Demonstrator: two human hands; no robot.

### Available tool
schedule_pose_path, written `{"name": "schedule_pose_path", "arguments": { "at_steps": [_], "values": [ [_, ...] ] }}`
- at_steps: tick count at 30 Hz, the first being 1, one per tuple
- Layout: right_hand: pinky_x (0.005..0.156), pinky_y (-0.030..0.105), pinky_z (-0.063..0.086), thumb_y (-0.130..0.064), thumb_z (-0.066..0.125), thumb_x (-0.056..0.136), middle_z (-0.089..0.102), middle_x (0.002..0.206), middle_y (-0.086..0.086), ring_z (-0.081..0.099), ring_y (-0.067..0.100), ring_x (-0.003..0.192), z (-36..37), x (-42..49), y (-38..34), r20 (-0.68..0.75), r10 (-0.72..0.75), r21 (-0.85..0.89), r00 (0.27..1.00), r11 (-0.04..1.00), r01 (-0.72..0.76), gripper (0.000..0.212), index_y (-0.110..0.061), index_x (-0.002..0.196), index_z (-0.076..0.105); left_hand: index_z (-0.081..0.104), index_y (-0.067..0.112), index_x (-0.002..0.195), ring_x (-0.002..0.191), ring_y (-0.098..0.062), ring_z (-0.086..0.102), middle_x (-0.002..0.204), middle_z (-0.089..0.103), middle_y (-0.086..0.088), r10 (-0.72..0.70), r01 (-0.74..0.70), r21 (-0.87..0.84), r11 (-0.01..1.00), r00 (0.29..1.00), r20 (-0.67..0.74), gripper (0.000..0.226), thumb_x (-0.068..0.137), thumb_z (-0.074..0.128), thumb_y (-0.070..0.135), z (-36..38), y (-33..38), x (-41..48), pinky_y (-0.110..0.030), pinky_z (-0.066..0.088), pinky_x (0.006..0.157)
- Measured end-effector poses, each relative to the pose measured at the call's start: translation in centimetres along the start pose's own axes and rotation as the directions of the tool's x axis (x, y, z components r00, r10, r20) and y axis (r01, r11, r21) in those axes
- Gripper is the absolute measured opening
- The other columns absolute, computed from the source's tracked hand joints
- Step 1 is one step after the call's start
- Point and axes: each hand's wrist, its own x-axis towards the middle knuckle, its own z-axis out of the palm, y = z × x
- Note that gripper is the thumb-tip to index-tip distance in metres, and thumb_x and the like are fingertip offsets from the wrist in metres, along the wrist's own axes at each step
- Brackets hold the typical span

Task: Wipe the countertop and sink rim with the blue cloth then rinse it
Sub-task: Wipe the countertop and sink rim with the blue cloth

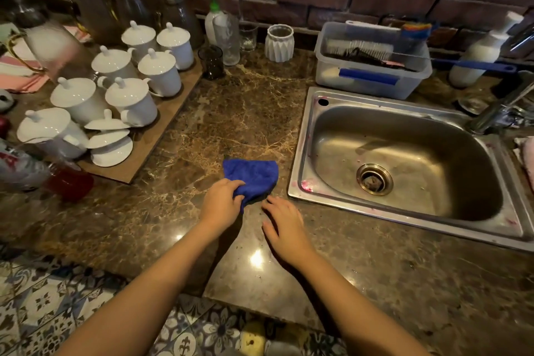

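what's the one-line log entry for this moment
stage: countertop wipe | left hand: grips blue cloth on countertop | right hand: open beside cloth | sink rim: pink stains

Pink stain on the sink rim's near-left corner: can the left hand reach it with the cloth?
Probably yes: the left hand grips the blue cloth beside the pink stain, only bare countertop between.
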Motion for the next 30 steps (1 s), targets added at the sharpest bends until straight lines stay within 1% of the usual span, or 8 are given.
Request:
{"name": "schedule_pose_path", "arguments": {
  "at_steps": [3,7,11,15,20,24,27,30],
  "values": [
    [0.113,0.037,0.03,-0.019,0.049,0.094,0.04,0.145,0.005,0.034,0.014,0.135,-3.2,0.8,-1.0,-0.104,0.094,0.319,0.99,0.946,-0.057,0.045,-0.014,0.138,0.041,0.062,0.009,0.117,0.112,-0.029,0.054,0.115,0.062,-0.013,0.009,-0.012,-0.067,0.998,0.998,-0.056,0.036,0.081,0.061,0.006,-1.3,2.0,0.3,-0.034,0.038,0.096],
    [0.115,0.034,0.025,-0.033,0.047,0.095,0.029,0.152,0.004,0.027,0.015,0.14,-8.2,2.7,-1.2,-0.094,0.152,0.385,0.984,0.917,-0.105,0.056,-0.015,0.144,0.029,0.067,0.01,0.11,0.102,-0.024,0.058,0.107,0.065,-0.011,0.119,-0.127,-0.197,0.972,0.991,-0.053,0.038,0.074,0.063,-0.001,-3.4,6.0,0.2,-0.022,0.035,0.085],
    [0.093,0.012,0.038,-0.036,0.049,0.094,0.052,0.127,-0.006,0.051,0.004,0.115,-11.7,3.2,-0.8,0.112,0.094,0.542,0.989,0.829,-0.14,0.041,-0.025,0.132,0.042,0.068,0.01,0.108,0.101,-0.014,0.055,0.105,0.063,-0.003,0.165,-0.18,-0.355,0.917,0.984,-0.071,0.04,0.072,0.064,-0.007,-3.4,9.9,0.4,-0.003,0.033,0.082],
    [0.078,0.001,0.04,-0.026,0.054,0.093,0.059,0.111,-0.012,0.055,-0.012,0.096,-12.6,3.0,0.6,0.069,0.114,0.666,0.991,0.734,-0.131,0.026,-0.025,0.119,0.053,0.067,0.01,0.11,0.103,-0.011,0.056,0.109,0.064,0.0,0.108,-0.135,-0.473,0.871,0.991,-0.083,0.041,0.075,0.061,-0.01,-2.3,12.2,1.1,0.003,0.034,0.084],
    [0.078,0.008,0.047,-0.022,0.055,0.093,0.064,0.104,-0.007,0.061,0.005,0.096,-14.2,4.4,2.3,-0.026,0.245,0.745,0.969,0.651,-0.144,0.018,-0.025,0.11,0.058,0.062,0.012,0.118,0.107,-0.01,0.057,0.116,0.063,0.0,0.089,-0.115,-0.546,0.83,0.993,-0.074,0.039,0.081,0.064,0.002,-1.1,14.5,3.0,0.0,0.038,0.087],
    [0.093,0.034,0.05,-0.023,0.057,0.091,0.064,0.117,0.002,0.061,0.016,0.107,-15.9,6.3,3.8,-0.025,0.336,0.857,0.941,0.492,-0.153,0.028,-0.021,0.119,0.059,0.062,0.013,0.119,0.106,-0.009,0.06,0.114,0.065,0.002,0.094,-0.128,-0.614,0.779,0.992,-0.087,0.038,0.083,0.064,0.004,-0.6,15.3,5.2,-0.01,0.043,0.09],
    [0.083,0.036,0.052,-0.025,0.055,0.092,0.069,0.1,-0.001,0.065,0.013,0.093,-16.6,7.9,4.4,0.037,0.301,0.914,0.953,0.376,-0.154,0.022,-0.025,0.113,0.059,0.064,0.016,0.117,0.103,-0.007,0.061,0.11,0.065,0.008,0.121,-0.145,-0.591,0.794,0.989,-0.081,0.036,0.083,0.063,0.002,0.0,15.6,7.3,-0.008,0.042,0.088],
    [0.076,0.035,0.053,-0.024,0.055,0.092,0.068,0.099,0.009,0.065,0.019,0.089,-16.3,10.0,5.4,-0.004,0.382,0.919,0.924,0.367,-0.148,0.019,-0.019,0.11,0.06,0.064,0.015,0.117,0.107,-0.011,0.06,0.111,0.064,0.006,0.165,-0.15,-0.57,0.808,0.986,-0.026,0.037,0.083,0.063,0.002,1.0,15.7,10.2,-0.007,0.041,0.09]
  ]
}}
